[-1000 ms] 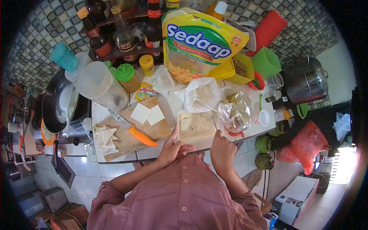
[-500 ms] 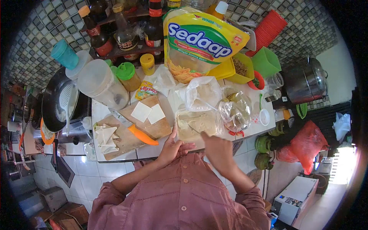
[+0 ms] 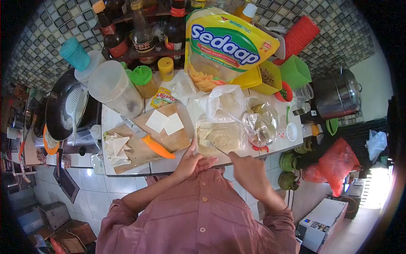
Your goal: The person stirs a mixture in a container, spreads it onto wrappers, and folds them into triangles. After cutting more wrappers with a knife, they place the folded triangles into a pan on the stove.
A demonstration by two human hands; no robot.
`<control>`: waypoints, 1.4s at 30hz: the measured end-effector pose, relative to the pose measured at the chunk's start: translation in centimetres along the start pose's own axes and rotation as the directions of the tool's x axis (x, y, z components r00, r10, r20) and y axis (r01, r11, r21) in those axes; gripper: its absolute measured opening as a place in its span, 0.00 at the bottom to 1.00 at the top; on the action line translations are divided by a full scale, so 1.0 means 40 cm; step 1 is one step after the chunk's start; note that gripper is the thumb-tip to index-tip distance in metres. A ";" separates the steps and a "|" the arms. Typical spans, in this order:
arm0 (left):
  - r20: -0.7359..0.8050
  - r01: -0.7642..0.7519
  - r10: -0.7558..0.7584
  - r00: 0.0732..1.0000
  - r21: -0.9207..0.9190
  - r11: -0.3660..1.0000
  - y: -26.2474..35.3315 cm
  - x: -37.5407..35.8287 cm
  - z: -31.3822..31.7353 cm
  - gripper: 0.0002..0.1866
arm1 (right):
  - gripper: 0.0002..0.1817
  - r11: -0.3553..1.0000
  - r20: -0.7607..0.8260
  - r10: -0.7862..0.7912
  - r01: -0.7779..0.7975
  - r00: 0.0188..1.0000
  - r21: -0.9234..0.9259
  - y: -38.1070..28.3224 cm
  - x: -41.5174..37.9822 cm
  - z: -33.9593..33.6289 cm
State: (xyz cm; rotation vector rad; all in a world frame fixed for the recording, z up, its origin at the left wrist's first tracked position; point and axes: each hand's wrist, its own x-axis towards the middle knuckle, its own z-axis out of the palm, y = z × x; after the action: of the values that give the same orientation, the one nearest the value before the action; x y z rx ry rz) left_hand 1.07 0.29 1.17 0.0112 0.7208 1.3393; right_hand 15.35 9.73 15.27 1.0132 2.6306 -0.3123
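A clear rectangular container [image 3: 242, 132] of pale paste stands at the table's front edge. My left hand [image 3: 191, 164] is at its front left corner, thumb against the side and fingers curled below. My right hand [image 3: 249, 172] is closed on the handle of a metal spoon [image 3: 220, 148], whose head is in the paste at the left. Left of the container, a wooden cutting board [image 3: 179, 141] bears two white square wrappers [image 3: 165, 122], an orange-handled knife [image 3: 157, 147] and a pile of folded wrappers [image 3: 118, 150].
Behind the container are a plastic bag [image 3: 226, 103] and an upright yellow-green pouch [image 3: 224, 46]. A clear bag [image 3: 260, 123] lies to its right. A tall plastic jar [image 3: 115, 89] and a black wok [image 3: 57, 111] stand at the left, a steel pot [image 3: 337, 95] at the right.
My right hand has moved slightly right and down, and the spoon's head is now further left in the paste. The whole view has shifted a little.
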 end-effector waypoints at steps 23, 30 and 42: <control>0.054 -0.005 0.003 0.999 0.028 1.000 0.001 0.007 -0.005 0.38 | 0.07 0.999 0.074 -0.023 0.021 0.997 0.037 0.125 0.060 0.010; 0.040 0.039 -0.039 0.998 0.002 0.999 0.008 0.001 -0.002 0.39 | 0.06 0.992 -0.087 -0.123 0.121 0.989 -0.033 0.150 0.070 -0.051; 0.104 -0.081 0.090 0.990 -0.089 0.993 -0.014 0.014 -0.023 0.34 | 0.05 0.839 0.317 -0.013 0.183 0.948 -0.513 -0.029 0.071 -0.119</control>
State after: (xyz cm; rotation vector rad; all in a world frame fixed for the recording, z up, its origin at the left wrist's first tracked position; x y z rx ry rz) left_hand 1.13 0.29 -0.06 0.0473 0.5769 1.4393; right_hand 11.59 12.09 18.78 0.5823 2.2851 0.2337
